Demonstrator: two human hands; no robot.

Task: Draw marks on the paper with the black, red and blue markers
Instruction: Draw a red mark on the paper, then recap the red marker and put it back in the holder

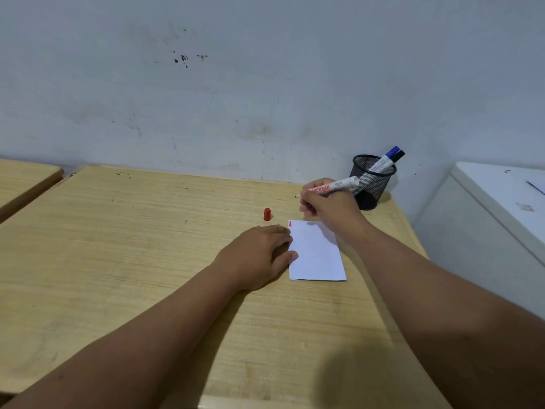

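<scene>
right hand (pixel 330 206) grips uncapped red marker (pixel 333 185), tip off paper (pixel 317 252) | left hand (pixel 259 255) flat, fingers spread, pinning paper's 9 o'clock edge | red cap (pixel 267 214) upright at paper's 11 o'clock | blue marker (pixel 385 159), black marker (pixel 396 157) in mesh cup (pixel 372 184) at 1 o'clock

The red marker (pixel 330 187) reads "SNOWMAN" in red along its white barrel; smaller print beside it is illegible.

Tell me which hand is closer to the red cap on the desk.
Left. The left hand lies flat just below the red cap, its fingers at the paper's edge. The right hand holds the red marker farther off to the cap's right.
</scene>
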